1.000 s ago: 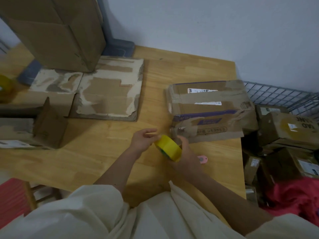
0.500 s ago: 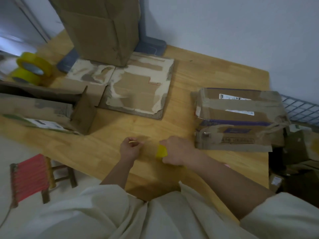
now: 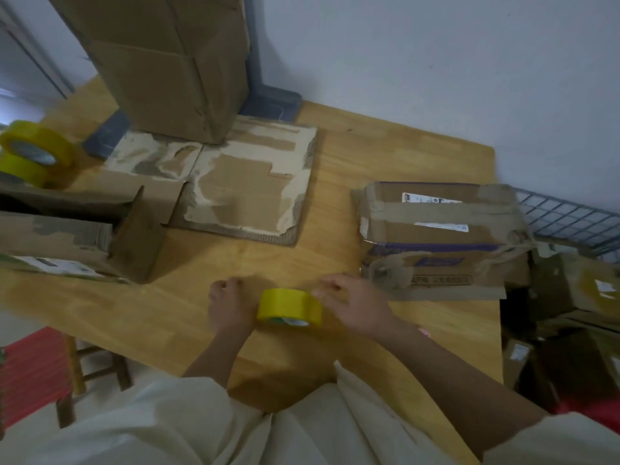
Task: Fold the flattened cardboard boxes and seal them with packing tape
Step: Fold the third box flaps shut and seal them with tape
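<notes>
A yellow tape roll (image 3: 289, 306) sits between my two hands over the wooden table (image 3: 396, 156), near its front edge. My left hand (image 3: 231, 305) grips the roll's left side with curled fingers. My right hand (image 3: 355, 305) holds its right side, fingertips pinching at the top edge. A flattened, taped cardboard box (image 3: 439, 236) lies just right of my hands. A flat torn cardboard sheet (image 3: 241, 182) lies at mid-table. A part-folded box (image 3: 77, 236) with raised flaps sits at the left.
A tall upright carton (image 3: 174, 62) stands at the back on the flat sheet. Two more yellow tape rolls (image 3: 32, 152) are stacked at the far left. A wire basket (image 3: 570, 219) and piled boxes (image 3: 577, 297) are to the right. A red stool (image 3: 37, 370) stands below left.
The tape roll has come back into full view between my hands, lying flatter. The camera has swung left and closer, bringing the spare rolls and left box into view.
</notes>
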